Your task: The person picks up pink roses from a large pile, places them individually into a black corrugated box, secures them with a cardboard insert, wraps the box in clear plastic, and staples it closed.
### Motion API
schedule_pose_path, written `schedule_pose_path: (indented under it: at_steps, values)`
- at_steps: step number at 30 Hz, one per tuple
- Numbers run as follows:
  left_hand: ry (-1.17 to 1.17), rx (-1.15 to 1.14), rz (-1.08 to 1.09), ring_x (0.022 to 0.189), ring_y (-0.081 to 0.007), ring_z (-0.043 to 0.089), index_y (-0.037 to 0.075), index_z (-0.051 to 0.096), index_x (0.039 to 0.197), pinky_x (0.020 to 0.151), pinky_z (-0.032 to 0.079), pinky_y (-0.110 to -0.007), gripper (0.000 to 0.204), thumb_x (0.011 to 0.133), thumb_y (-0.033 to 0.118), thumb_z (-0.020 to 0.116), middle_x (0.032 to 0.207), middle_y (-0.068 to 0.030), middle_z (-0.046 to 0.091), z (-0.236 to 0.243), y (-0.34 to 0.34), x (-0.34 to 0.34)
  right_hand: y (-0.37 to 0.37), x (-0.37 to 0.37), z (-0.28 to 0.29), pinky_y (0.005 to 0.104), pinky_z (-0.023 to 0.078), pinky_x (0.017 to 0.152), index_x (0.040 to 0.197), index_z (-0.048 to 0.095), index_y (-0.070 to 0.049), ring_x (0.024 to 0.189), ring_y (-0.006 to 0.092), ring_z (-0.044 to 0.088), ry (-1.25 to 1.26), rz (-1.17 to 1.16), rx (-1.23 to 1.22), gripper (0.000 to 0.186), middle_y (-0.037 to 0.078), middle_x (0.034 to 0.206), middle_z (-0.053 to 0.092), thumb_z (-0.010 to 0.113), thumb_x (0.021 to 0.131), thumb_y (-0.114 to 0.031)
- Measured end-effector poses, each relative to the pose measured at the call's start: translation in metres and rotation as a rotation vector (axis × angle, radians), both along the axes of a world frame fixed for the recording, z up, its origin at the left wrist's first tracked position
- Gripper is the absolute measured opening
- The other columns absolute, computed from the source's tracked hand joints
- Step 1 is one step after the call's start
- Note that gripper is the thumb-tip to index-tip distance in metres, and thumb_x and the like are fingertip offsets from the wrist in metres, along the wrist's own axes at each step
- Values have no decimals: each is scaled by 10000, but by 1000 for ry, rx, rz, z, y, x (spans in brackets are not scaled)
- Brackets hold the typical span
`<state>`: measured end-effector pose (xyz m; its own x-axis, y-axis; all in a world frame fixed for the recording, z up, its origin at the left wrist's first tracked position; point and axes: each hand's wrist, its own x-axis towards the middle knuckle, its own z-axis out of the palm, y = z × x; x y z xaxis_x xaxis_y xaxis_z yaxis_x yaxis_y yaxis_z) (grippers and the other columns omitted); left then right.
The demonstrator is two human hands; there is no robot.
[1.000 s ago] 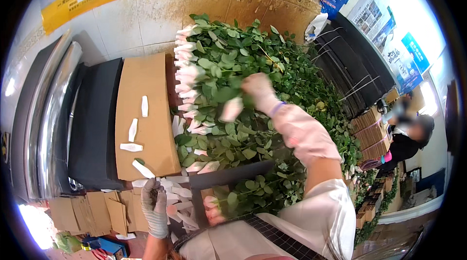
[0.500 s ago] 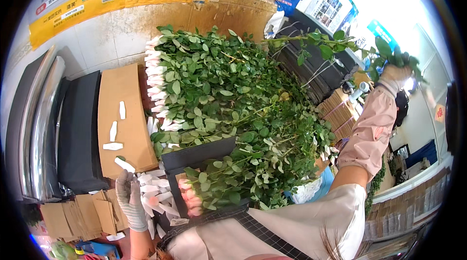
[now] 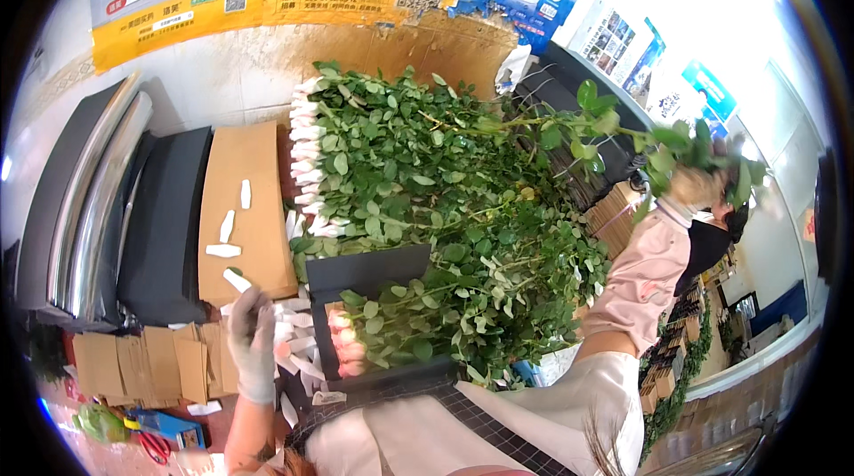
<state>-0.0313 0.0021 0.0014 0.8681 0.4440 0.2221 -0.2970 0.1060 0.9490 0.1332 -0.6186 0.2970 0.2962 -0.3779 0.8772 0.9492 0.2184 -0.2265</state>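
Raised at the right, my right hand [image 3: 698, 187] is closed round a long leafy rose stem [image 3: 569, 131] that stretches left over the pile; motion blurs the fingers. At the lower left, my gloved left hand [image 3: 252, 342] has bent fingers, with a small white bud sleeve [image 3: 237, 279] at their tips. Beside that hand lies a heap of white sleeves [image 3: 298, 334]. A bunch of pink roses [image 3: 347, 342] rests in a black open holder [image 3: 369, 268], its stems pointing right. Behind it spreads a large pile of leafy stems [image 3: 427, 178], with white-sleeved heads [image 3: 307, 156] along its left side.
Brown cardboard [image 3: 249, 209] with several loose sleeves adjoins stacked black sheets [image 3: 165, 227] at left. Below are cardboard pieces [image 3: 147, 365], red scissors [image 3: 154, 447] and a blue box [image 3: 169, 427]. Black sheets [image 3: 583, 120] stand at back right; another person [image 3: 712, 245] is partly visible beyond my right arm.
My right hand has moved left and lower in the picture with the leafy stem. My left hand is slightly higher in view, the sleeve still at its fingertips. The whole view has shifted.
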Motion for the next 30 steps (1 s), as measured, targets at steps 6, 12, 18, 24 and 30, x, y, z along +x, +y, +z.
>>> schedule_pose_path:
  at_steps: [6,12,18,24,30]
  values:
    - [-434,-64,-504,1341,-285,248,33,78,1454,1065,270,-423,1049,620,128,707,1441,-195,233,65,-77,65,298,17,-117,325,471,691,1022,570,-61,884,207,545,350,13,-549,256,95,991,579,593,776,-129]
    - [-541,-309,-301,957,-156,573,-24,486,1203,783,486,-236,324,905,102,515,1063,-99,591,45,-105,99,359,21,-199,371,476,746,1004,609,-93,919,298,565,-85,-564,-1522,389,111,1001,583,652,621,-42]
    - [-403,-304,-141,974,-151,558,-91,466,1231,815,462,-263,688,965,512,267,1129,-150,571,44,-97,104,380,13,-204,327,496,755,1048,607,-86,923,307,598,256,138,-1547,406,130,1136,591,649,649,-22]
    - [-275,-775,183,875,-204,594,-31,522,1154,818,476,-300,568,975,465,309,927,-105,619,101,-39,93,393,7,-144,291,515,651,1071,614,-107,776,201,627,245,149,-1654,334,77,920,640,633,742,-57]
    - [-279,739,789,873,-263,587,37,516,1131,745,468,-376,516,765,351,700,993,-99,592,38,22,81,351,-21,-84,268,522,624,1029,599,-35,776,170,625,803,-172,-991,224,108,889,626,622,825,-124]
